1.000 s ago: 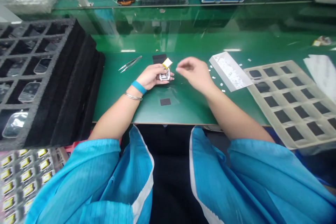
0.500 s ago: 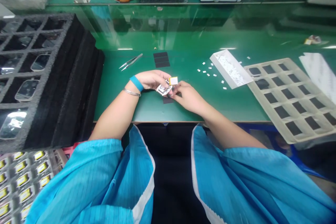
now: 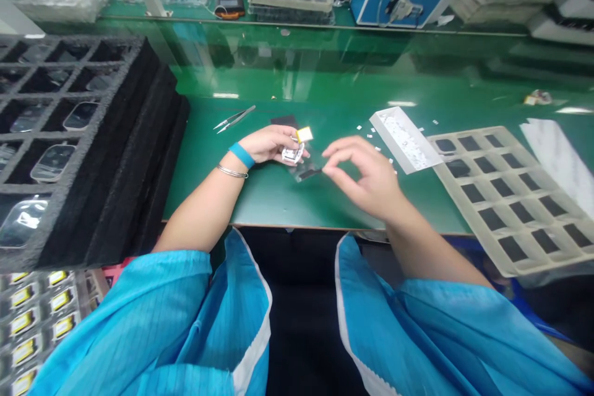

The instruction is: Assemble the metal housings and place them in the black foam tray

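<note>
My left hand (image 3: 266, 143) is closed around a small silver part (image 3: 292, 154) with a yellow tab (image 3: 304, 133) sticking up from it, held just above the green mat (image 3: 278, 198). My right hand (image 3: 369, 176) hovers to the right of it, thumb and forefinger pinched on the edge of a thin clear film carrying a black square (image 3: 309, 172). The film hangs between the two hands, just under the silver part.
Tweezers (image 3: 234, 117) and a black pad (image 3: 284, 120) lie behind my left hand. A stack of black foam trays (image 3: 130, 154) with clear parts stands on the left. A white box (image 3: 404, 139), scattered white bits and a beige tray (image 3: 510, 198) of black squares sit on the right.
My right hand went from the silver part to lifting the film with the black square off the mat and drawing it rightward. My left hand kept hold of the silver part.
</note>
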{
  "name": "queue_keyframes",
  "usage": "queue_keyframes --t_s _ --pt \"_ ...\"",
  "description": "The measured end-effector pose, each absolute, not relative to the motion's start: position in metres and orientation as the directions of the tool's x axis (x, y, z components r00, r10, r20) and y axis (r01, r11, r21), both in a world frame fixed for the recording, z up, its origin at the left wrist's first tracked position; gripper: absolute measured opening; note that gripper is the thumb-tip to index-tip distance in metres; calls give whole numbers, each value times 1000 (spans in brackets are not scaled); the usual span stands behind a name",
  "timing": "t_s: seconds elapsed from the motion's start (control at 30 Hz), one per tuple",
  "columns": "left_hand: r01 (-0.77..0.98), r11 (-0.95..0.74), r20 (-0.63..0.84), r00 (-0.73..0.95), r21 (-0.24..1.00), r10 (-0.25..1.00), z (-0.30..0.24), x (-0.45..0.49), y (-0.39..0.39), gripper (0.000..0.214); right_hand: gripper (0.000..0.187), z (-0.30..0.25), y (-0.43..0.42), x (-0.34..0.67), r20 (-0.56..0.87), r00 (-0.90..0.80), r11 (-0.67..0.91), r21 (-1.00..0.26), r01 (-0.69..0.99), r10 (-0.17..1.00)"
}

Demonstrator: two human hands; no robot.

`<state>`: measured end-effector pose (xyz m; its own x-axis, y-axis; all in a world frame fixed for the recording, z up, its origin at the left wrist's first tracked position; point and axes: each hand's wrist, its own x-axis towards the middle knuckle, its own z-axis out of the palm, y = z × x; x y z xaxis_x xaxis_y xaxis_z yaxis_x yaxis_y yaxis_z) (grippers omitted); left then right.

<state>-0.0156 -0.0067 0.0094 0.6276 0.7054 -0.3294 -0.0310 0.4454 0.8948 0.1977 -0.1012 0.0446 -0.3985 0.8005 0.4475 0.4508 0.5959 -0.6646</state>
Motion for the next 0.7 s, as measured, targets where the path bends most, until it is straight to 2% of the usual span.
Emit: queue_keyframes --t_s 0.03,0.1,0.13,0.2,0.27,0.3,0.37,0.47,0.57,0.7 --pt "-82 430 -309 575 899 757 9 -14 -7 19 15 51 -92 198 436 -378 570 -708 416 817" --pt "-125 425 -311 504 897 806 7 -9 -8 17 22 61 -72 197 288 -451 457 -825 331 845" --pt "-114 435 -331 489 893 807 6 -6 -9 16 25 65 -64 197 175 -539 381 -875 300 824" --pt "-67 452 -371 474 889 799 4 -2 -11 16 29 75 -55 197 -17 -711 260 -924 279 703" --pt "-38 449 -383 460 893 801 3 1 -12 16 29 86 -55 198 -57 -786 239 -937 255 615" --pt "-32 443 -383 452 896 806 3 2 -12 15 28 91 -56 200 -29 -786 252 -939 233 618" --pt "-41 417 -365 414 908 834 2 4 -10 15 28 97 -58 204 66 -714 277 -943 183 697" --pt "-78 359 -317 323 930 892 0 5 -5 15 29 87 -49 209 158 -508 258 -957 133 847" --pt "-116 332 -291 271 936 917 1 5 -4 14 33 56 -30 206 90 -379 107 -994 26 921" --pt "-175 332 -294 212 927 932 8 9 -11 13 41 17 -16 197 -61 -344 -104 -988 -110 937"
